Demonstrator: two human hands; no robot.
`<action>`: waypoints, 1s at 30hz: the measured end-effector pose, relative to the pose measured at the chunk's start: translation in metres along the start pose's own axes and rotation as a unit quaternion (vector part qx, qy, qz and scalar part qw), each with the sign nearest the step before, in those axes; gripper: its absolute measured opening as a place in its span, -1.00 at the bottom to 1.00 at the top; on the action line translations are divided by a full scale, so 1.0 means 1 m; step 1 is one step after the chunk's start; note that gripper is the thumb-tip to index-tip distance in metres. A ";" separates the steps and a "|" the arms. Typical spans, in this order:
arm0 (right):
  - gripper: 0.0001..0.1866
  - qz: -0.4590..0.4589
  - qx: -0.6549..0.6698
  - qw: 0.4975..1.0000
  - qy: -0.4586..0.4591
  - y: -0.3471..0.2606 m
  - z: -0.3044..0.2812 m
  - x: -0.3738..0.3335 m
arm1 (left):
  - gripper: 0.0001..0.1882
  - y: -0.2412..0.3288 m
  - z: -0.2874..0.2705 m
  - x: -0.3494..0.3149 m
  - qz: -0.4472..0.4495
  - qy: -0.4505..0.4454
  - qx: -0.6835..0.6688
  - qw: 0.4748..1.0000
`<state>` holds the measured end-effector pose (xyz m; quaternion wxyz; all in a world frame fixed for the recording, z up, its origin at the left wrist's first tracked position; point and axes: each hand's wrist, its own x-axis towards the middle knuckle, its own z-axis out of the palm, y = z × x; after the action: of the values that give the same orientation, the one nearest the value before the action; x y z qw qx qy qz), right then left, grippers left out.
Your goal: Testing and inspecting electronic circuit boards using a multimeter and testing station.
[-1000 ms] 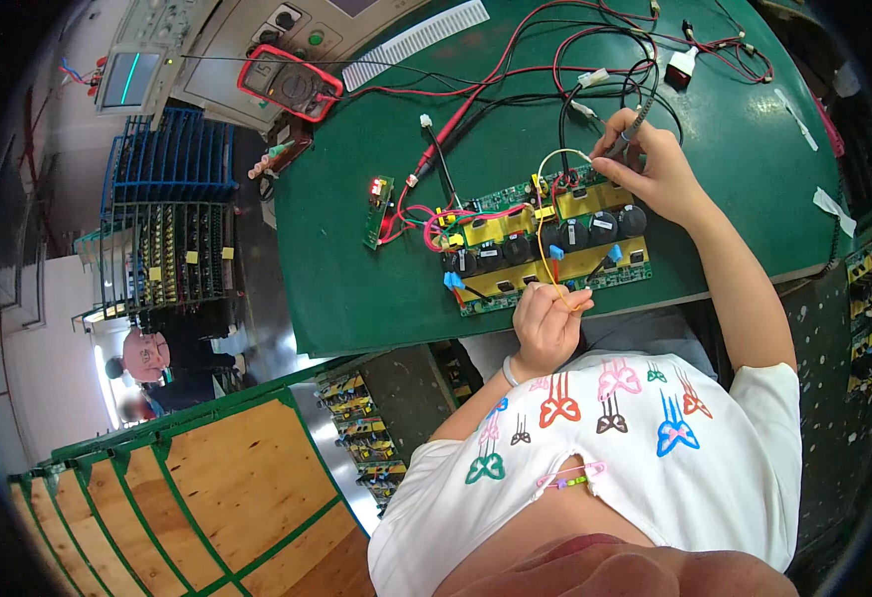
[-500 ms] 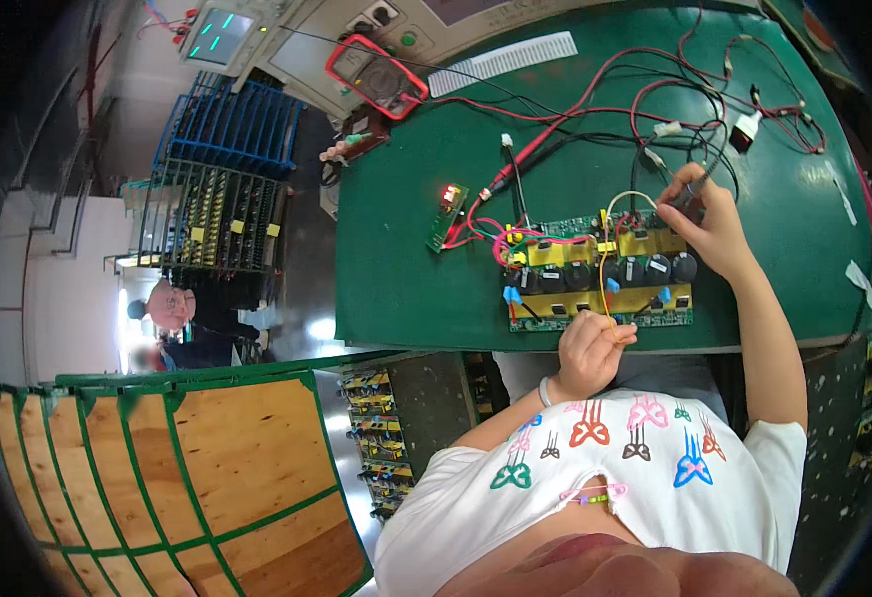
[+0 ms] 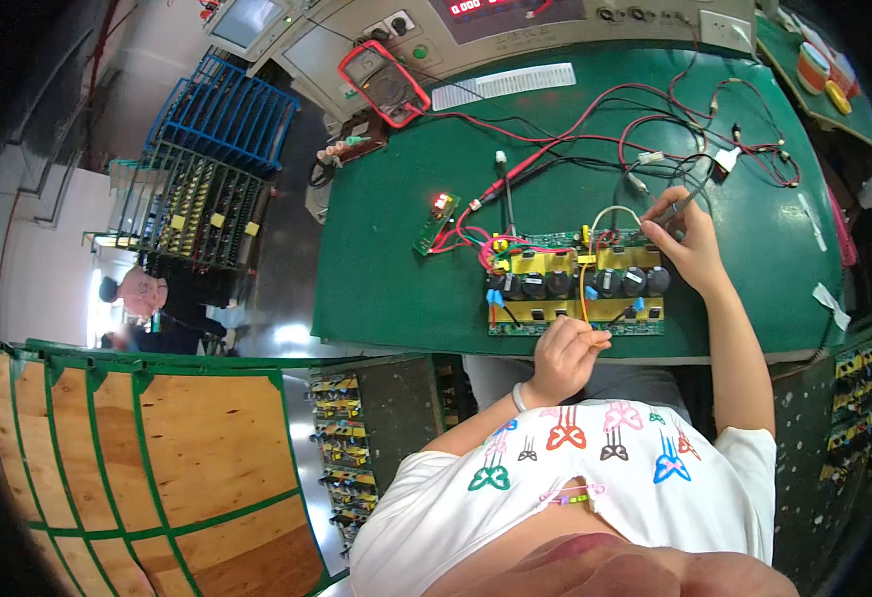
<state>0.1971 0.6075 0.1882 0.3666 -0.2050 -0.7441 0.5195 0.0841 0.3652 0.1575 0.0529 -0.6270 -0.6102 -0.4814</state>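
Note:
A green circuit board (image 3: 575, 333) with gold-coloured heat sinks and a row of black capacitors (image 3: 608, 284) lies near the bench's front edge. At its near edge, my left hand (image 3: 565, 356) is closed in a pinch on a yellow wire (image 3: 583, 289) that rises from the board. My right hand (image 3: 690, 244) is closed at the board's far right corner, its fingertips pinching the end of a white wire (image 3: 610, 210). A dark lead runs by those fingers; whether they grip it too is unclear. Pink wires (image 3: 466, 232) join the board to a small board with a lit red display (image 3: 440, 204).
A red-framed multimeter (image 3: 386, 85) leans at the back left, near an oscilloscope (image 3: 247, 22). Tangled red and black leads (image 3: 645, 119) cover the back right of the green bench (image 3: 386, 298). Behind stands a power supply (image 3: 501, 20). Another person (image 3: 142, 298) is far left.
The view has shifted, bringing the power supply's red display into sight. Green traces on the oscilloscope screen no longer show. Both hands keep their pinches on the wires.

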 end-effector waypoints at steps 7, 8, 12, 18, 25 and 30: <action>-0.83 0.097 0.190 0.973 0.084 0.008 -0.047 -0.004 | -0.84 0.011 -0.012 0.005 -0.027 -0.029 -0.027 0.999; -0.83 0.113 0.158 0.977 0.083 0.007 -0.055 -0.004 | -0.82 0.014 -0.016 0.005 -0.023 -0.049 -0.018 0.998; -0.84 0.134 -0.173 0.969 0.119 -0.004 -0.080 0.004 | -0.79 0.023 -0.012 0.017 0.066 -0.089 -0.051 0.993; -0.39 0.135 -0.463 0.869 0.106 0.010 -0.093 0.043 | -0.79 0.042 0.027 0.033 0.171 -0.167 -0.064 0.969; -0.43 0.097 -0.504 0.856 0.058 0.049 -0.110 0.061 | -0.82 0.051 0.070 0.041 0.204 -0.169 -0.027 0.964; -0.46 0.089 -0.510 0.853 0.064 0.052 -0.114 0.058 | -0.83 0.056 0.077 0.048 0.255 -0.176 0.036 0.950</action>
<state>0.2419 0.7378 0.1815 0.2100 -0.4615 -0.8579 0.0831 0.1616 0.4360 0.1783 0.0884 -0.8343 -0.4464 -0.3112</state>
